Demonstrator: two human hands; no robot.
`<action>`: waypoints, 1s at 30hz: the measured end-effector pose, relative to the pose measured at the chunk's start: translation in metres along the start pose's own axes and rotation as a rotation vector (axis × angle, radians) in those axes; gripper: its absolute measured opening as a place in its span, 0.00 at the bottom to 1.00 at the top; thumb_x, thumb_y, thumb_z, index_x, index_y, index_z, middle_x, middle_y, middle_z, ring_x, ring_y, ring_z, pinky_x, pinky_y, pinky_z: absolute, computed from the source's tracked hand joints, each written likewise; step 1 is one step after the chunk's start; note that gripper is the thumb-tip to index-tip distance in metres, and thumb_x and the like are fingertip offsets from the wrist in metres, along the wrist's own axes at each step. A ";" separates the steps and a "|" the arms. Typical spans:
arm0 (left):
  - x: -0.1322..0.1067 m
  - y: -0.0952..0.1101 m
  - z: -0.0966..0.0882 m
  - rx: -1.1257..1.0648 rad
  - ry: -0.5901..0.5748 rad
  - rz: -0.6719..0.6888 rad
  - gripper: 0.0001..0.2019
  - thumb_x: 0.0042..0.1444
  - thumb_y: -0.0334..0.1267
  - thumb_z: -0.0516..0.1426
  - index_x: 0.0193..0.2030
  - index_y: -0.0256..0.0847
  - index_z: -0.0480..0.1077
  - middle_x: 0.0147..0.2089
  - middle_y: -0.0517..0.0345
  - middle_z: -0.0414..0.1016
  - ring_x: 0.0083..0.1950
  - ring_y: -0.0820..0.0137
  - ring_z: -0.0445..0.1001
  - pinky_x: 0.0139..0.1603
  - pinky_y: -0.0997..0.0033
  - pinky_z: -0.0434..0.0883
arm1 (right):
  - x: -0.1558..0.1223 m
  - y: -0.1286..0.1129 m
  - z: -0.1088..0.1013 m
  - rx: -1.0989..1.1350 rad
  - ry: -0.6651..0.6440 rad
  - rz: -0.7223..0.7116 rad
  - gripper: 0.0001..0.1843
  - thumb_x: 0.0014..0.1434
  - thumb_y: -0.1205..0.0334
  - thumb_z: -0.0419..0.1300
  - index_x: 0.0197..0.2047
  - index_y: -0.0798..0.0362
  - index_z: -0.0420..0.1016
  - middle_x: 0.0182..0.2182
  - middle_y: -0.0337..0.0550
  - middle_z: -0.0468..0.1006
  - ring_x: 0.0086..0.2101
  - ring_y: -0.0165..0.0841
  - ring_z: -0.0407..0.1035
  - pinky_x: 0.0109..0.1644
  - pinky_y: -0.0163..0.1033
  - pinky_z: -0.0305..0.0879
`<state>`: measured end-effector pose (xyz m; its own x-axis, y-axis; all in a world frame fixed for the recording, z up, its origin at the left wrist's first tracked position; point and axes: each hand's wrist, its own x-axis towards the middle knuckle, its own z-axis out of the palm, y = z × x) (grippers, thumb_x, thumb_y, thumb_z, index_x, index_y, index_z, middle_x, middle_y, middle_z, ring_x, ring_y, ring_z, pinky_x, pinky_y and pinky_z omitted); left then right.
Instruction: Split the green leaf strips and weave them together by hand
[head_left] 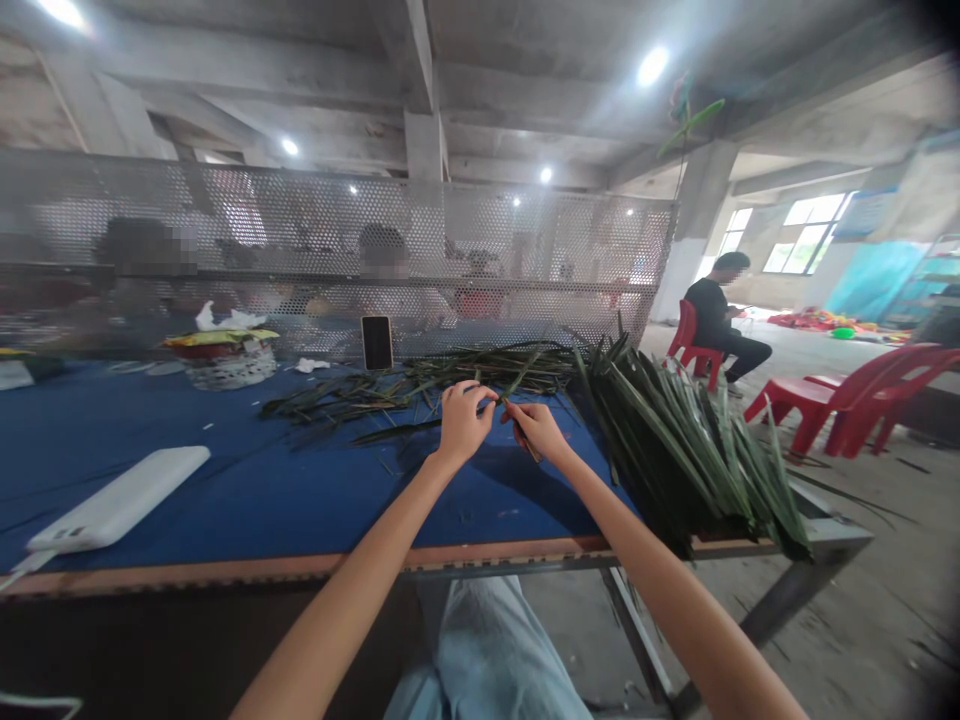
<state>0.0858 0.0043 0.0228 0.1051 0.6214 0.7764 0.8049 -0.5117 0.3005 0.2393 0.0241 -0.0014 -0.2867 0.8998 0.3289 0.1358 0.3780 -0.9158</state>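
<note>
My left hand (465,422) and my right hand (534,430) meet above the blue-covered table (300,490). Both pinch a narrow green palm leaf strip (510,393), which rises up and away from my fingers. A darker stub of leaf (529,443) sticks out below my right hand. Just beyond my hands lies a loose spread of stripped leaf pieces (420,388). To the right, a large stack of long dark green palm leaves (675,450) lies across the table end, close to my right wrist.
A white power bank (120,497) lies at left, and a phone (376,342) stands upright near a woven basket (223,365). A perforated metal screen (450,240) backs the table, with blurred people behind it. A seated person (716,315) and red plastic chairs (862,395) are at right.
</note>
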 end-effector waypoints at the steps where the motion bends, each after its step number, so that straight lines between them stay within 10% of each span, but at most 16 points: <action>1: 0.000 0.000 -0.001 0.011 0.010 -0.009 0.04 0.54 0.32 0.58 0.35 0.45 0.73 0.41 0.56 0.78 0.54 0.60 0.68 0.56 0.57 0.59 | 0.000 -0.001 -0.001 0.011 0.011 0.001 0.28 0.56 0.38 0.51 0.28 0.56 0.72 0.09 0.33 0.63 0.10 0.25 0.55 0.14 0.31 0.50; 30: -0.002 -0.001 0.002 0.010 0.017 -0.053 0.04 0.54 0.33 0.60 0.34 0.45 0.77 0.33 0.55 0.77 0.48 0.60 0.70 0.54 0.55 0.60 | -0.003 -0.003 0.007 0.030 -0.050 0.063 0.26 0.56 0.39 0.52 0.27 0.56 0.72 0.09 0.33 0.63 0.10 0.25 0.56 0.14 0.30 0.52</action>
<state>0.0859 0.0042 0.0200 0.0526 0.6373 0.7688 0.8149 -0.4724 0.3359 0.2336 0.0186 -0.0017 -0.3252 0.9094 0.2594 0.1265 0.3137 -0.9411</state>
